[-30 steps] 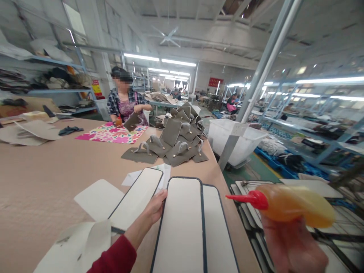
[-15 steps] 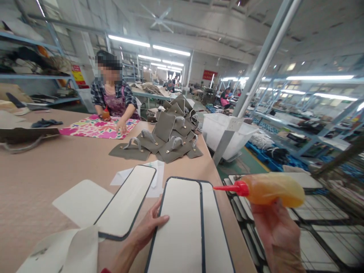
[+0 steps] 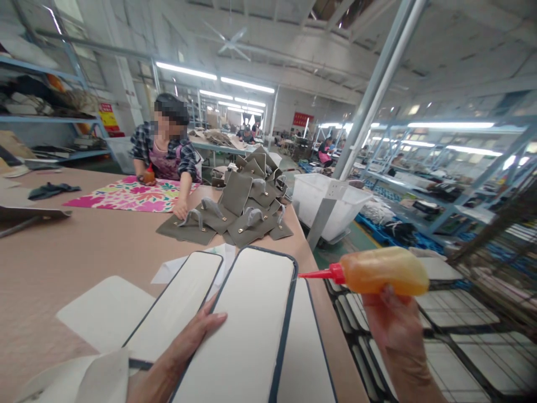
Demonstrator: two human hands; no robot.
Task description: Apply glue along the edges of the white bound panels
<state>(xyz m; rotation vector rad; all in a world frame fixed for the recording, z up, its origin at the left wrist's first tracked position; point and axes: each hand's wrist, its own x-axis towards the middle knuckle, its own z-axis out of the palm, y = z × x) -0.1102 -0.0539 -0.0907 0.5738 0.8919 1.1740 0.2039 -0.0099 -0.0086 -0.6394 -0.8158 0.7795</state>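
My left hand (image 3: 201, 330) grips the left edge of a white panel with dark edging (image 3: 245, 313), thumb on its face. The panel is raised and tilted above a second white panel (image 3: 308, 336) on the right. In my right hand (image 3: 394, 319) is a squeeze bottle (image 3: 381, 271) of amber liquid, lying level, its red nozzle pointing left. The nozzle tip is at the raised panel's upper right edge; whether it touches, I cannot tell. Left of my left hand lies another dark-edged white panel (image 3: 176, 302), over a plain white piece (image 3: 107, 310).
Grey-brown bag pieces with handles (image 3: 239, 207) are heaped farther up the table (image 3: 104, 240). Across it, a co-worker (image 3: 165, 145) bends over a pink floral sheet (image 3: 130, 193). A metal post (image 3: 356, 123) and white bin (image 3: 331, 201) stand right. A rack with panels (image 3: 470, 302) is beside my right arm.
The held panel has risen and moved left, uncovering more of the right-hand panel. The bottle has shifted left with the view. The co-worker's hand has moved toward the bag pieces.
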